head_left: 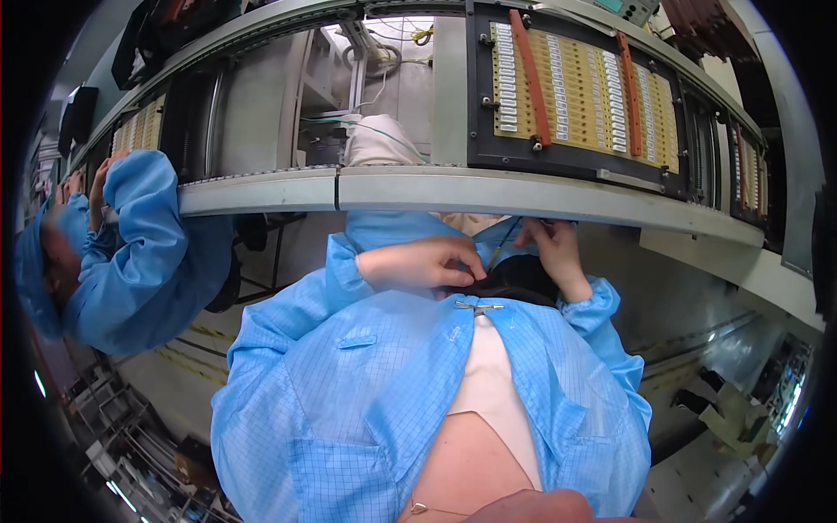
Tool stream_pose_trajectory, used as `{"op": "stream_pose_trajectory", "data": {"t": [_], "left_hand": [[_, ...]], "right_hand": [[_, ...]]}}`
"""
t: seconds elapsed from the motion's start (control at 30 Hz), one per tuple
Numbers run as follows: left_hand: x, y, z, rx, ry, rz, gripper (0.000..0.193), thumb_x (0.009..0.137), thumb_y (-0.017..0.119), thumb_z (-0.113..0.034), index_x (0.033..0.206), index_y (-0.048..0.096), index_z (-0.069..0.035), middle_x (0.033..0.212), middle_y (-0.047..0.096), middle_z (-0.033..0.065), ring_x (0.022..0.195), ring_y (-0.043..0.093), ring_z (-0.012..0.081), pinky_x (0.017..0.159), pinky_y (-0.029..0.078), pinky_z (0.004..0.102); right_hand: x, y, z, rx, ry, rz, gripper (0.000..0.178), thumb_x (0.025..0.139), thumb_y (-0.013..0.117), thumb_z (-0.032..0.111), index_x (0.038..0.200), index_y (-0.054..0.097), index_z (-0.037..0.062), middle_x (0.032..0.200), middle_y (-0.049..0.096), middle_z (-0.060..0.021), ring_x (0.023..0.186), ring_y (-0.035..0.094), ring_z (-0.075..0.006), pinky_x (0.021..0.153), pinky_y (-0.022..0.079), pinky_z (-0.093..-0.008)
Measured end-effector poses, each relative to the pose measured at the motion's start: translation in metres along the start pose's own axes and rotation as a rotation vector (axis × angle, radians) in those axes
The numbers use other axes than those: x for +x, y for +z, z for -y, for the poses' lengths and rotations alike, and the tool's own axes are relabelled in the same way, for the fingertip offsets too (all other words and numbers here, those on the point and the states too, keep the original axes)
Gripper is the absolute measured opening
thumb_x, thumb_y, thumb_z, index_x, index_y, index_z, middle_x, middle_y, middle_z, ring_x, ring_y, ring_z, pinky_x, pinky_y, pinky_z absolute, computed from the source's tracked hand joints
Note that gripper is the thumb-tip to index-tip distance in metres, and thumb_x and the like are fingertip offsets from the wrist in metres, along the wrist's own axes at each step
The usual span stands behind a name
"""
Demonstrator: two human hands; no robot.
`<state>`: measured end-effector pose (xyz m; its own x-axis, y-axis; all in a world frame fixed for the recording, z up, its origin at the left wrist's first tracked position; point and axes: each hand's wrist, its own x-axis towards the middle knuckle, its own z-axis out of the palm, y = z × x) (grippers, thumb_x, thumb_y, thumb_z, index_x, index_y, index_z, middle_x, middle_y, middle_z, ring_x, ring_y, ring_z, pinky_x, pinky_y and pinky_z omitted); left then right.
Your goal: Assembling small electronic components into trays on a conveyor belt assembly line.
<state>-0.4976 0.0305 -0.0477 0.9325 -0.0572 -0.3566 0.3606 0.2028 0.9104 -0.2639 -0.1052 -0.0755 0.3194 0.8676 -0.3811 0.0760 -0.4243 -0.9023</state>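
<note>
My left hand (427,263) rests low in front of my body, its fingers bent and closed at the edge of a black object (521,279) on my lap. Whatever those fingertips grip is too small to make out. Just under the rail's near edge is my right hand (558,253), thumb and fingers curled together; the rail partly covers them, and their contents cannot be made out. A thin dark strand with a yellowish part (499,251) runs between the two hands. Blue sleeves cover both forearms.
A metal conveyor rail (532,197) crosses in front of me. Beyond it, a black-framed fixture (575,96) carries rows of small pale parts under orange bars. A white cloth bundle (380,141) lies in the gap. At left, another person in blue (139,253) reaches over the line.
</note>
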Motion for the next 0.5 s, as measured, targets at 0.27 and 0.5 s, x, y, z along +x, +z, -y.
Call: {"op": "stream_pose_trajectory", "data": {"t": [0.27,0.5], "left_hand": [[0.013,-0.006,0.011,-0.218,-0.050,0.058,0.025,0.096,0.063,-0.015,0.115,0.060,0.000,0.098,0.061,0.0013,0.075,0.056,0.0062,0.061,0.047,0.0195],[0.004,-0.007,-0.001,-0.496,-0.204,0.254,0.025,0.096,0.062,-0.016,0.115,0.060,-0.001,0.088,0.061,-0.0029,0.067,0.052,0.0020,0.055,0.041,0.0187]], "right_hand": [[-0.022,0.016,0.037,0.394,0.111,0.012,0.026,0.107,0.043,0.022,0.112,0.053,-0.0015,0.094,0.068,-0.0161,0.067,0.068,-0.0203,0.062,0.051,-0.0286],[-0.025,0.019,0.025,0.718,0.195,-0.050,0.022,0.107,0.042,0.022,0.113,0.051,0.0020,0.083,0.061,-0.0096,0.063,0.057,-0.0152,0.059,0.043,-0.0245]]}}
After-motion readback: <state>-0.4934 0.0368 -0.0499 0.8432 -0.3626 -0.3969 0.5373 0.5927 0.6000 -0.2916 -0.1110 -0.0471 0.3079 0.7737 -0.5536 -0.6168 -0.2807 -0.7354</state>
